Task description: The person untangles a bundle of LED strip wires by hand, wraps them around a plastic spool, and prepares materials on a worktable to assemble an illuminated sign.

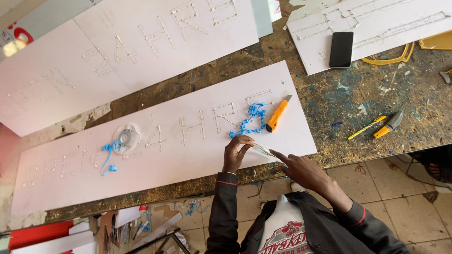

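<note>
My left hand (237,154) pinches one end of a thin clear strip (262,150), which looks like tape, just above the near edge of a long white board (179,160). My right hand (301,170) holds the strip's other end, with its index finger stretched along it. The board carries letter and number shapes outlined in small dots. A tangled blue strip (251,118) lies on the board just beyond my hands. An orange utility knife (277,115) lies next to the tangle.
A clear tape roll (126,138) with a blue strip (108,160) sits on the board's left part. Two more white boards (141,51) (376,19) lie farther back on the worn workbench (358,99). There are also a black phone (341,49) and yellow-handled tools (369,126) (390,124).
</note>
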